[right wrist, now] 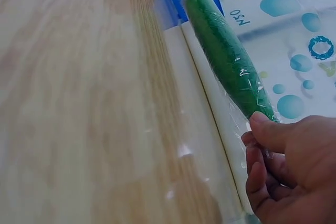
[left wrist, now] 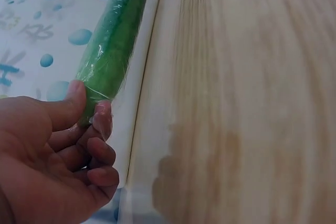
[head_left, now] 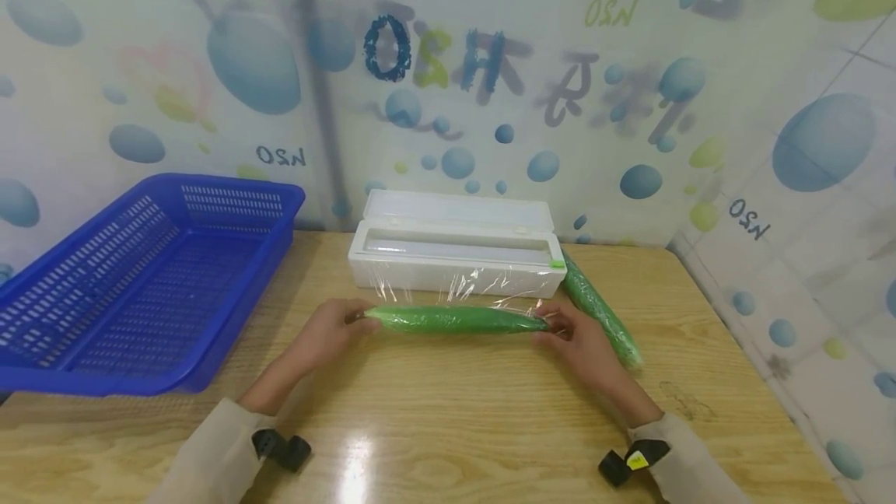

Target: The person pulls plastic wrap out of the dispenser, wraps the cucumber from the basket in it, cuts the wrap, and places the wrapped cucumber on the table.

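A long green cucumber (head_left: 455,320) lies crosswise between my two hands, with glossy cling film around it. My left hand (head_left: 337,330) pinches its left end between thumb and fingers. At the other end, my right hand (head_left: 578,337) pinches the tip and the film there. Shiny film (head_left: 462,286) stretches from the cucumber to the white cling film dispenser (head_left: 448,274), just behind it. The dispenser's lid (head_left: 458,211) stands raised, with a roll (head_left: 458,251) showing inside. In the right wrist view, wrinkled film wraps the cucumber (right wrist: 231,56) closely.
A second wrapped cucumber (head_left: 600,309) lies slanted on the wooden table (head_left: 448,418), right of the dispenser. At the left stands a blue plastic basket (head_left: 241,298). A patterned wall (head_left: 462,123) rises behind the table, and another runs along its right side.
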The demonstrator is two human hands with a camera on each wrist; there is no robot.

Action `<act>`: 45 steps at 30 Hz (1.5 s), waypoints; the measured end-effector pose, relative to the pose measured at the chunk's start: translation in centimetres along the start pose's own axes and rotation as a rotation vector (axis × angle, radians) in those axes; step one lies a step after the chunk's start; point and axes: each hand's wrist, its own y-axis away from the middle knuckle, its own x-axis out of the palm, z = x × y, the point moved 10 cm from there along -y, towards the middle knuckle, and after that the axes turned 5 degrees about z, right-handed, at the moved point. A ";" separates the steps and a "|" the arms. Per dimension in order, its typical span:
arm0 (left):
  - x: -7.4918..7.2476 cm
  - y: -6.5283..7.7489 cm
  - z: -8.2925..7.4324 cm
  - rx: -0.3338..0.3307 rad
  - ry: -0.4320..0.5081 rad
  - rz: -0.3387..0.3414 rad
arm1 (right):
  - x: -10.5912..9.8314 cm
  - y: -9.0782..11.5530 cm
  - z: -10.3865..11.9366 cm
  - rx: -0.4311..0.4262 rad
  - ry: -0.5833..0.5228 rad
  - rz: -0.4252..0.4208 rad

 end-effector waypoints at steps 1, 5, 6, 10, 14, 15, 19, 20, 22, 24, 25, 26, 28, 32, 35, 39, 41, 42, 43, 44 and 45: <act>0.0 0.0 0.0 -0.002 0.006 0.001 | 0.0 0.0 0.0 0.005 0.003 -0.006; -0.2 -0.3 0.0 0.009 0.033 -0.010 | 0.0 -0.1 -0.4 0.047 -0.003 -0.015; -0.2 -0.4 0.0 0.010 0.038 -0.014 | 0.0 -0.1 -0.6 0.060 -0.001 -0.014; -0.6 -0.6 -0.2 0.025 0.016 -0.041 | 0.0 -0.3 -0.8 0.089 0.013 -0.012; -1.0 -0.7 -0.4 0.029 0.001 -0.088 | -0.3 -0.5 -0.7 0.093 0.027 -0.027; -1.1 -0.8 -0.4 0.029 0.000 -0.100 | -0.4 -0.5 -0.6 0.088 0.031 -0.036; -1.4 -1.1 -0.2 0.025 -0.004 -0.133 | -0.8 -0.6 -0.6 0.085 0.033 -0.064; -1.4 -1.1 -0.1 0.019 -0.004 -0.137 | -0.8 -0.7 -0.6 0.085 0.038 -0.066; -1.5 -1.2 -0.2 0.011 -0.003 -0.141 | -0.9 -0.8 -0.7 0.088 0.025 -0.070; -1.5 -1.2 -0.2 -0.001 0.007 -0.140 | -1.0 -0.8 -0.7 0.085 0.013 -0.074; -1.6 -1.2 -0.2 -0.005 0.012 -0.141 | -1.0 -0.9 -0.6 0.081 0.003 -0.078; -1.6 -1.2 -0.2 -0.012 0.015 -0.142 | -1.0 -0.9 -0.7 0.079 -0.013 -0.080; -1.6 -1.3 -0.1 -0.027 0.024 -0.144 | -1.1 -0.9 -0.7 0.080 -0.043 -0.088; -1.6 -1.4 0.0 -0.048 0.054 -0.145 | -1.2 -1.0 -0.8 0.097 -0.061 -0.109; -1.6 -1.5 0.1 -0.048 0.084 -0.147 | -1.3 -1.0 -0.9 0.114 -0.048 -0.120; -1.7 -1.6 0.0 -0.048 0.089 -0.146 | -1.4 -1.2 -1.0 0.129 -0.051 -0.123; -1.7 -1.7 0.0 -0.046 0.086 -0.150 | -1.4 -1.2 -1.1 0.139 -0.055 -0.118; -1.7 -1.7 0.0 -0.043 0.088 -0.153 | -1.4 -1.3 -1.1 0.142 -0.059 -0.117; -1.7 -1.7 0.0 -0.038 0.089 -0.161 | -1.4 -1.3 -1.2 0.149 -0.068 -0.115; -1.8 -1.8 0.0 -0.037 0.089 -0.167 | -1.4 -1.3 -1.2 0.151 -0.076 -0.115; -1.8 -1.9 -0.1 -0.035 0.097 -0.174 | -1.3 -1.4 -1.2 0.151 -0.083 -0.115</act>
